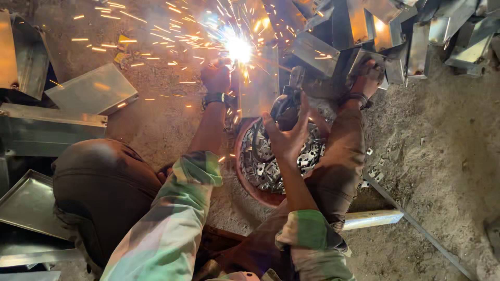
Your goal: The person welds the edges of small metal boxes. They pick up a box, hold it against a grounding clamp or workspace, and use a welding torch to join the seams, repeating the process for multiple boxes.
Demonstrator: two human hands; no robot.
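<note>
In the head view, we look down on a person squatting on a dirt floor (442, 156), knees wide and both arms in pale patterned sleeves reaching forward.

The left hand (216, 75), with a watch (216, 98) on its wrist, is curled into a fist right below a bright white flare (238, 49). Orange sparks (130, 39) fly from the flare to the left and upward. The glare hides whatever the fist grips, so we cannot tell what it has hold of.

The flare sits at the top edge of an upright metal sheet (259, 91), which stands just right of the left hand.

The right hand (286, 138) is spread wide, palm towards us and fingers fanned. It rests against a dark object (285, 106) just beside the sheet. We cannot tell whether it grips that object or only touches it.

Under the right hand stands a round bowl (250, 184) full of small metal brackets (260, 164), and a few more brackets (375, 174) lie loose on the floor to the right.

A bare foot (366, 78) with an ankle band presses on a metal piece (364, 58) at the edge of a heap of folded metal parts (416, 31).

Flat trays (91, 88) lie on the left, well apart from the hands, and a bar (372, 218) lies near the right knee.
</note>
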